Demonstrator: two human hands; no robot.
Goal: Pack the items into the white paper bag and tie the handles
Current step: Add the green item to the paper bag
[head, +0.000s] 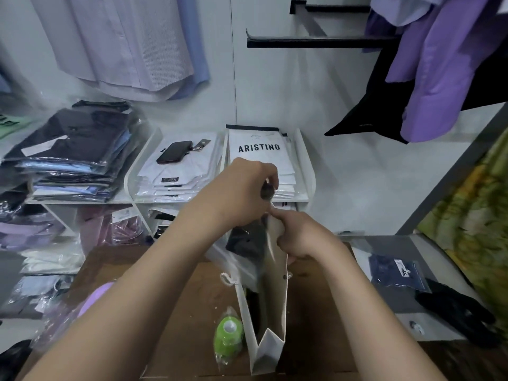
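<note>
The white paper bag (pixel 279 301) stands upright and open on the brown table (pixel 187 298) in front of me. A dark folded garment in a clear plastic wrap (pixel 247 243) sticks halfway out of the bag's mouth, tilted to the left. My left hand (pixel 247 188) grips the top of that wrapped garment above the bag. My right hand (pixel 299 237) pinches the bag's right upper edge, holding it open. A rope handle (pixel 226 279) hangs at the bag's left rim. A green roll in clear wrap (pixel 228 336) lies on the table just left of the bag.
A purple wrapped item (pixel 93 301) lies at the table's left. Behind, white shelves hold stacks of packed shirts (pixel 176 174) with a black phone (pixel 174 152) on top. A navy packet (pixel 395 273) and a black cloth (pixel 456 312) lie on the glass counter at right. Shirts hang above.
</note>
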